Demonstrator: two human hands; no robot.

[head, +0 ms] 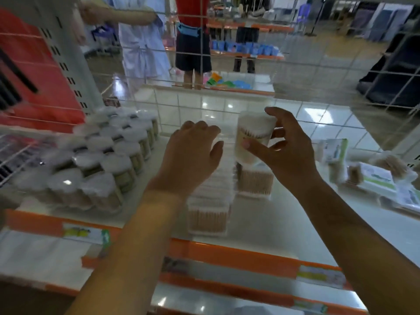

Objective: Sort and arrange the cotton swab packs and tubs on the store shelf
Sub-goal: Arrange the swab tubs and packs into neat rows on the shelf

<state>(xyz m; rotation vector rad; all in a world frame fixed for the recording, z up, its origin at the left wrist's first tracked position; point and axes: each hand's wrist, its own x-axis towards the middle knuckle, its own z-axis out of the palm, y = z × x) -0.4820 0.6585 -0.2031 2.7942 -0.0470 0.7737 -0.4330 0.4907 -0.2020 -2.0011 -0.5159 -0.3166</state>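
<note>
My right hand (283,145) pinches an upright cotton swab tub (254,135) above the middle row of tubs (210,196); my left hand (193,151), fingers relaxed, apparently empty, hovers just beside.

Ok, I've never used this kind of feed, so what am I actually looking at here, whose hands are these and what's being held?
One camera, worn on a person's head, looks down at their own bare hands. The right hand holds a round swab tub in a light grip above the white shelf. The left hand is open over a row of flat swab boxes. Rows of round tubs stand at the left, and loose green-labelled packs lie at the right.
</note>
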